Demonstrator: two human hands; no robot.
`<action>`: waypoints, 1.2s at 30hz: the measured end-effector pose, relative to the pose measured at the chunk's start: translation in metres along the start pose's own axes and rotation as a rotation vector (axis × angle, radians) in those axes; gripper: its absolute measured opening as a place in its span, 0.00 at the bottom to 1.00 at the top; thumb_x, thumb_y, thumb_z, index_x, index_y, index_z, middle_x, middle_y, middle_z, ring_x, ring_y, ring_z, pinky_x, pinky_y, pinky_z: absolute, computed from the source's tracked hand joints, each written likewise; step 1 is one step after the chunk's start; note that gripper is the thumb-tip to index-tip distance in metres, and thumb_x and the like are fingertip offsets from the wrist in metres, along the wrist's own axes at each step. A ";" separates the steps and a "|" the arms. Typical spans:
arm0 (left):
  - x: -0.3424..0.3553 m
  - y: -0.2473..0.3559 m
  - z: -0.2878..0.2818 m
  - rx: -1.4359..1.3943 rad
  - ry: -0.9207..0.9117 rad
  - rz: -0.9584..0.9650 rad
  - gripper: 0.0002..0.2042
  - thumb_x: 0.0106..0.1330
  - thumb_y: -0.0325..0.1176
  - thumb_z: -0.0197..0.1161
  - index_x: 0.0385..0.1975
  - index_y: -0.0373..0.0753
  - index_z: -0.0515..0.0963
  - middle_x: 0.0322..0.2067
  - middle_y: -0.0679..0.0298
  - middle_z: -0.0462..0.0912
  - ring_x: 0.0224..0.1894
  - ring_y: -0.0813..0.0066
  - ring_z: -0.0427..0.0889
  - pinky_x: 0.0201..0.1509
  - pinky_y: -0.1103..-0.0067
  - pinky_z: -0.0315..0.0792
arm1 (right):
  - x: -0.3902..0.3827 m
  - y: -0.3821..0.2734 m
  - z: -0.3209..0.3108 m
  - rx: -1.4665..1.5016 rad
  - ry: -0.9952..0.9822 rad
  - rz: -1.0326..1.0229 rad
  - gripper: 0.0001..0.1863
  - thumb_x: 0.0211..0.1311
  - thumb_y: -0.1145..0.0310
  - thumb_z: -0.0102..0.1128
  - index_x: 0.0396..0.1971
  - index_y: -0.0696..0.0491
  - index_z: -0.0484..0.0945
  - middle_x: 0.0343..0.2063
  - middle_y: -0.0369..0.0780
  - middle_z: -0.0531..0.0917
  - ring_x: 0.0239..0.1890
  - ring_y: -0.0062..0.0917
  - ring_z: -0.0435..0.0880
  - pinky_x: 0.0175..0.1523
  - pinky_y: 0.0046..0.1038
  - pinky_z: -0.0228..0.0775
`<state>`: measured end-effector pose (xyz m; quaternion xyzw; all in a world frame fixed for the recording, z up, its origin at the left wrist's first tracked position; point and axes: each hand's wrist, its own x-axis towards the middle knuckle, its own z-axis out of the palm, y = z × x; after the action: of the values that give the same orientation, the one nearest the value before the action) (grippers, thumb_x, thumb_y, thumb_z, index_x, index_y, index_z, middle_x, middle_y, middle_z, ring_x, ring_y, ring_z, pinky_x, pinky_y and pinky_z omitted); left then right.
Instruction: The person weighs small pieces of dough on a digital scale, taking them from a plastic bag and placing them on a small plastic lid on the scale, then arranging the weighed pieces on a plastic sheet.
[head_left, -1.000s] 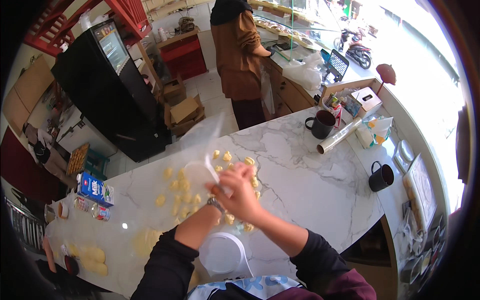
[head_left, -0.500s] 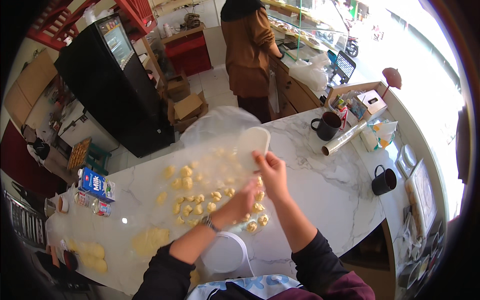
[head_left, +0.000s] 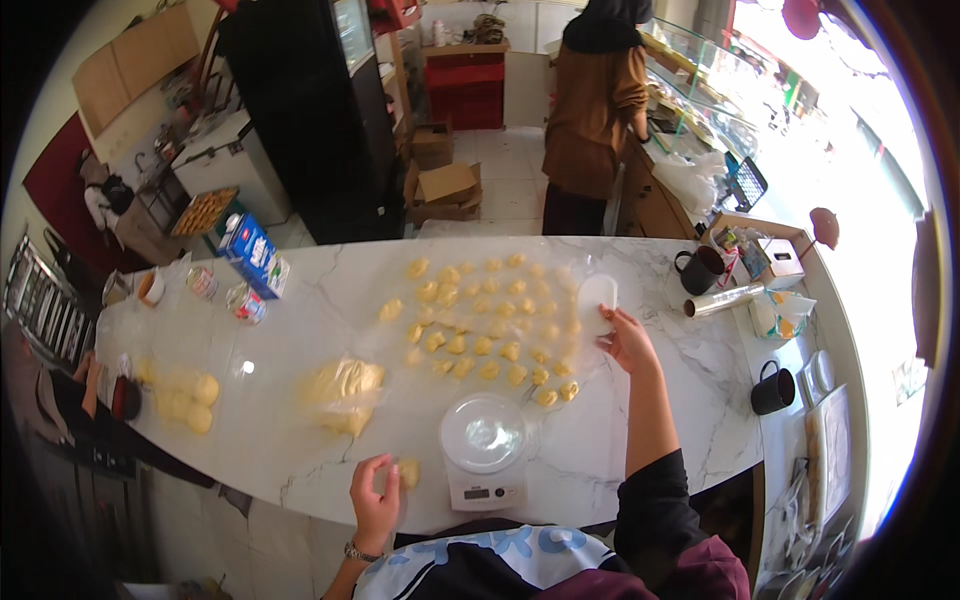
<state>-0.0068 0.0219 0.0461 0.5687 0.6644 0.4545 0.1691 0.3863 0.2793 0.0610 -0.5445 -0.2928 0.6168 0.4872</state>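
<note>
My right hand reaches to the white dough scraper, which lies on the counter. Its fingertips touch the scraper's near end, with the thumb apart from them. My left hand is at the counter's near edge, thumb and fingers spread, beside a small yellow dough piece. A clear plastic sheet lies over many small dough pieces in loose rows. Between my arms stands a white kitchen scale with a round clear dish on top. Left of it, plastic covers a larger dough lump.
On the left are a blue milk carton, cans and smooth dough balls. Dark mugs and a film roll stand right. A person stands beyond the counter; another person's arm shows at the left edge.
The scraper has gone from raised in my right hand to lying flat on the counter at right. My left hand has drawn back from the dough pieces to the near edge. The view has shifted.
</note>
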 end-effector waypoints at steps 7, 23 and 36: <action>-0.034 -0.021 0.013 0.161 0.011 0.071 0.40 0.40 0.40 0.79 0.55 0.34 0.67 0.51 0.50 0.72 0.54 0.53 0.71 0.58 0.65 0.66 | -0.020 0.009 0.033 -1.040 0.546 -0.949 0.14 0.61 0.63 0.58 0.40 0.57 0.77 0.36 0.45 0.79 0.41 0.36 0.75 0.43 0.33 0.69; -0.037 -0.028 0.000 -0.026 -0.052 0.097 0.12 0.50 0.26 0.70 0.35 0.37 0.78 0.35 0.60 0.80 0.41 0.60 0.80 0.43 0.71 0.76 | -0.207 0.135 0.216 -1.488 -0.898 -0.586 0.12 0.61 0.68 0.49 0.39 0.60 0.62 0.21 0.51 0.81 0.25 0.47 0.83 0.29 0.43 0.75; -0.008 0.042 0.025 -1.042 -0.175 -0.368 0.18 0.69 0.26 0.52 0.58 0.31 0.66 0.59 0.57 0.68 0.60 0.71 0.68 0.66 0.75 0.59 | -0.226 0.062 0.140 -0.801 -0.269 -0.485 0.10 0.69 0.68 0.47 0.36 0.58 0.58 0.15 0.45 0.79 0.17 0.38 0.81 0.22 0.33 0.69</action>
<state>0.0388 0.0222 0.0639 0.3200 0.4237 0.6370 0.5589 0.2198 0.0733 0.1265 -0.5208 -0.6858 0.3892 0.3271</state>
